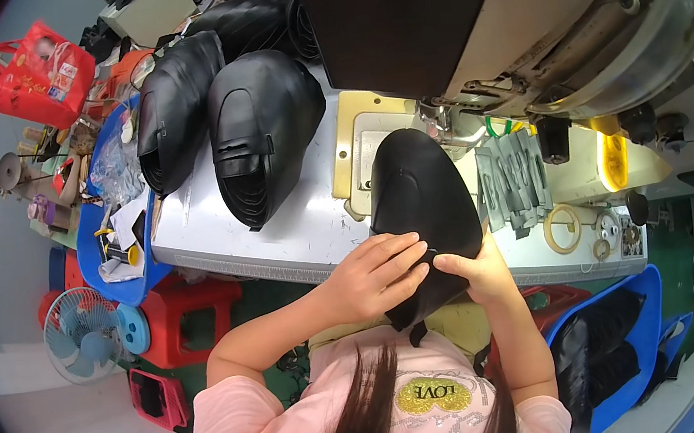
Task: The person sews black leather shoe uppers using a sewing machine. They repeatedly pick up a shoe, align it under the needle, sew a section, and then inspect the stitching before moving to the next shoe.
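A black leather shoe upper [417,185] is held up in front of my chest, its rounded end pointing away from me over the table edge. My right hand [479,273] grips its near right side, thumb on the facing surface and the other fingers hidden behind. My left hand [377,278] is closed at the near left part, fingertips pressed on the leather close to the right thumb. Past the upper stands a sewing machine [549,23], with a yellow-edged plate [347,151] below it. Left of that, a nested stack of black uppers [269,122] rests on the white table [202,249].
Further stacked uppers [179,107] lie farther left. Grey strips [513,177] hang right of the machine, near a tape roll [562,228]. A blue bin [105,275] sits left, above a red stool [189,316] and a fan [82,334]. Another blue bin [651,317] holds black pieces at right.
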Tool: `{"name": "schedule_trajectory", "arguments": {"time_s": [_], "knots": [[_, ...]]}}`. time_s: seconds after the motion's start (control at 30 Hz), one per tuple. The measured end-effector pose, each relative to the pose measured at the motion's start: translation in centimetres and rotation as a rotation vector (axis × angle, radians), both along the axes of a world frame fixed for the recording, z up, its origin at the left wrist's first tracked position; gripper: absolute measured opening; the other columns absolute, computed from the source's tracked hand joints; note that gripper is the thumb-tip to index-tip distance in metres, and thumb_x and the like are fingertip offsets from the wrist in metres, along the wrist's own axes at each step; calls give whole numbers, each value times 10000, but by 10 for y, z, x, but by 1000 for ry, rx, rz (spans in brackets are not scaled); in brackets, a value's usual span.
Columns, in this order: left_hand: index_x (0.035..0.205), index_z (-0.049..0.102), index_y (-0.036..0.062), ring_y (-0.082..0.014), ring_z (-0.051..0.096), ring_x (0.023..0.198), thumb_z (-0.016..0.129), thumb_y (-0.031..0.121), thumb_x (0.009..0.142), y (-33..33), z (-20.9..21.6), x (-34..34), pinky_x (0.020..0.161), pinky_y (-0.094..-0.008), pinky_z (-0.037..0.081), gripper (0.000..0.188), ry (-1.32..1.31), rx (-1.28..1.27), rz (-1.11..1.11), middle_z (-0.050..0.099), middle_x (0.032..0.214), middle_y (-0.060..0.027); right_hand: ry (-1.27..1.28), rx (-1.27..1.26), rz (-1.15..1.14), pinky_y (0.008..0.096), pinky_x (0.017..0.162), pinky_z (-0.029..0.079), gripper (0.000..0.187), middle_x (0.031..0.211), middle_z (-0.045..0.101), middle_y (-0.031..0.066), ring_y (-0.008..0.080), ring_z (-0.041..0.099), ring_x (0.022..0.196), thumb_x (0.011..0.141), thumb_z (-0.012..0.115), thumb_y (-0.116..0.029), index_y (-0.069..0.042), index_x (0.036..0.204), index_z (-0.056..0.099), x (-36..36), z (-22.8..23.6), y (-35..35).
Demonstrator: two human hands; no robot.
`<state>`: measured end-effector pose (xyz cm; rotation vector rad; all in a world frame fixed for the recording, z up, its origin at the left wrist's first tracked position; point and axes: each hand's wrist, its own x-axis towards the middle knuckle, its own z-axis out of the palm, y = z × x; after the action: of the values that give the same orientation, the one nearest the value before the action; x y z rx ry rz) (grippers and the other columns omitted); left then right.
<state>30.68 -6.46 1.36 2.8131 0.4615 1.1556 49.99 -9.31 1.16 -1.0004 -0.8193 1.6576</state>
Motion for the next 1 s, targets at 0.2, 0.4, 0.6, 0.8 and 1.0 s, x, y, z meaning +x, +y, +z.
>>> {"name": "schedule_trajectory", "arguments": {"time_s": [0.2, 0.4, 0.6, 0.8, 1.0], "knots": [[863, 589, 1, -280, 540, 967, 577, 76, 674, 0, 0, -1, 784, -368, 464, 204, -12, -12, 8, 550, 1017, -157, 53, -4, 18, 267, 706, 479, 304, 881, 613, 74, 125, 576, 764, 675, 678, -8, 30, 957, 572, 1, -2, 0], [886, 591, 15, -283, 549, 945, 609, 61, 675, -1, -4, -2, 755, -384, 489, 216, -25, -37, 8, 553, 1032, -158, 37, -14, 15, 268, 716, 475, 315, 889, 608, 76, 130, 571, 772, 671, 665, -1, 31, 968, 563, -2, -2, 2], [905, 580, 11, -297, 549, 914, 620, 56, 663, 8, -1, -4, 771, -410, 486, 250, -40, 119, 48, 556, 1002, -166, 127, -38, 75, 277, 735, 467, 386, 920, 593, 77, 136, 561, 789, 651, 667, -16, 24, 1013, 536, -10, 14, 21], [882, 596, -3, -314, 560, 913, 592, 31, 640, 67, 26, 6, 750, -394, 482, 244, -132, 136, 15, 562, 1001, -177, 218, -41, -164, 276, 660, 472, 265, 782, 560, 39, 143, 556, 704, 689, 683, -54, -3, 912, 548, -6, 31, 62], [909, 577, 12, -296, 552, 920, 582, 1, 635, 101, 25, 22, 770, -370, 478, 274, -153, 119, 32, 558, 995, -149, 55, 18, -116, 192, 403, 293, 211, 573, 451, -27, 59, 406, 464, 704, 681, -161, -90, 772, 494, 30, -2, 54]]}}
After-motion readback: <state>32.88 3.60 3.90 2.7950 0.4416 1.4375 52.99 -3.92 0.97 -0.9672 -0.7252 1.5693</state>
